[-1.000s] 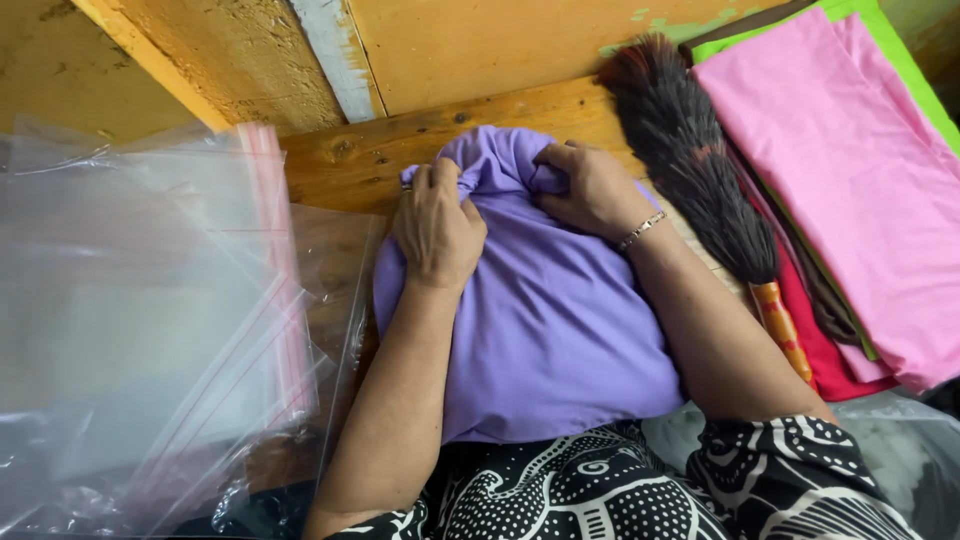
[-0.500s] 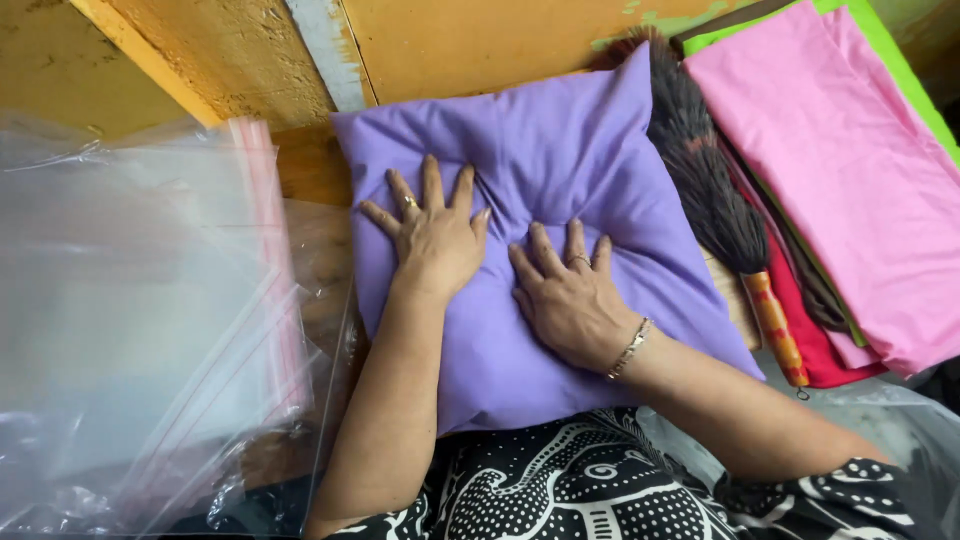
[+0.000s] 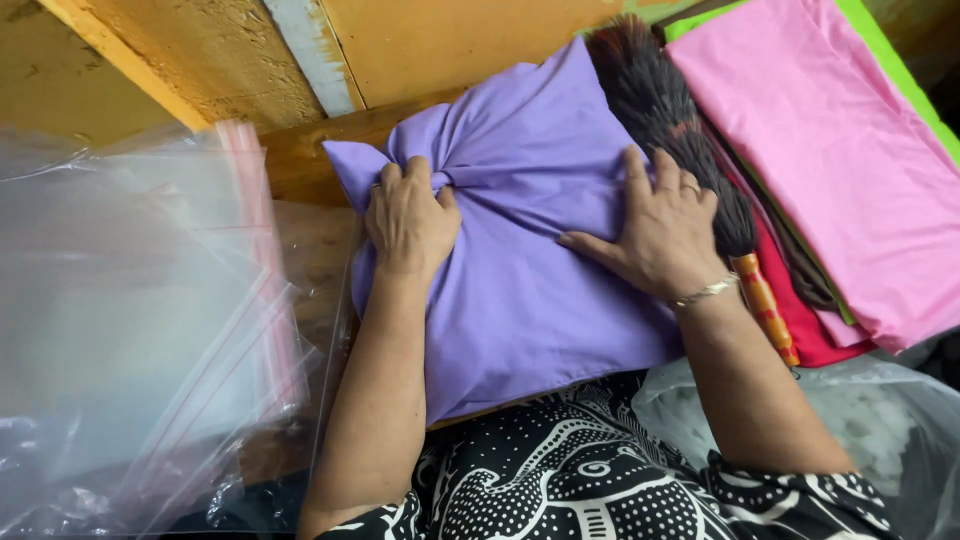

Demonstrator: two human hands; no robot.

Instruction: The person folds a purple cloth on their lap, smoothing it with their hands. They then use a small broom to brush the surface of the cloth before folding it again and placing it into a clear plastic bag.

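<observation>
Hands have moved since half a second ago: then both lay flat with fingers spread on the middle of the purple pillow (image 3: 540, 300). The left hand (image 3: 408, 222) has gone to the pillow's far left corner and bunched the cloth there into a gathered knot, its grip clamped on that fabric. The right hand (image 3: 665, 228) has slid toward the pillow's right edge and lies flat, fingers apart, pressing down and clamped on nothing; its fingertips reach the dark bristles of the brush (image 3: 672, 130). The pillow itself has turned a little and its far left corner is pulled in.

Pillow cloth is plain lilac, smooth across the middle, with creases fanning out from the bunched corner toward the right hand. It looks softly filled and roughly rectangular.

It lies on the wooden tabletop (image 3: 300, 170), against the yellow board wall at the far edge, its near edge over the person's patterned black-and-white lap. Its long axis runs from the near left to the far right, with the far right corner pointing up toward the brush head.

Clear plastic bags (image 3: 140, 320) are stacked at the tabletop's left edge; folded pink cloth (image 3: 840, 170) lies at the right, past the brush.
</observation>
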